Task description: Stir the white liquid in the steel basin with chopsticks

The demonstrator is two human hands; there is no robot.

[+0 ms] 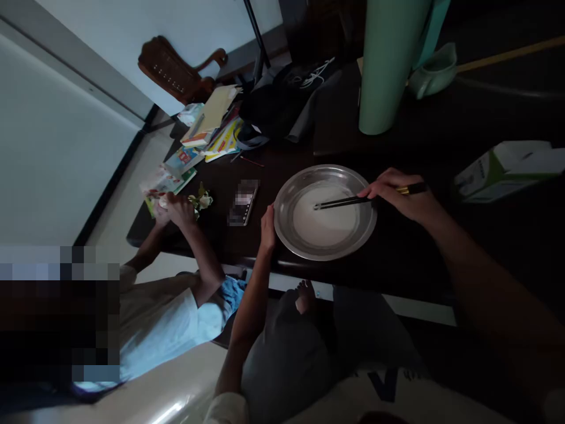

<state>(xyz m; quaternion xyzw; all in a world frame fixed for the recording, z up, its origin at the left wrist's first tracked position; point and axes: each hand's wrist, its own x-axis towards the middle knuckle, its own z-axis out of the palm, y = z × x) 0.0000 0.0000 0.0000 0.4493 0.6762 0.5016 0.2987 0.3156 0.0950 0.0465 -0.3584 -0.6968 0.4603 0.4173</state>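
Observation:
A wide metal bowl [369, 227] stands on the dark table, holding a pale, milky mixture [322, 227]. My left hand [267, 229] holds the bowl's left side, fingers pressed along the rim and partly hidden by it. In my right hand [399, 191], closed fingers grip a pair of black chopsticks [344, 202] with a gold band near the upper end. Their tips dip into the mixture near the bowl's middle. A phone [245, 203] with a lit screen lies left of the bowl.
At my left, another person's hands [174, 211] are near a white flower [203, 202]. Books and papers [212, 129] and a black bag [273, 106] lie farther back. A tall green cylinder [386, 70], a small green pitcher [435, 73] and a white-green carton [503, 171] stand at right.

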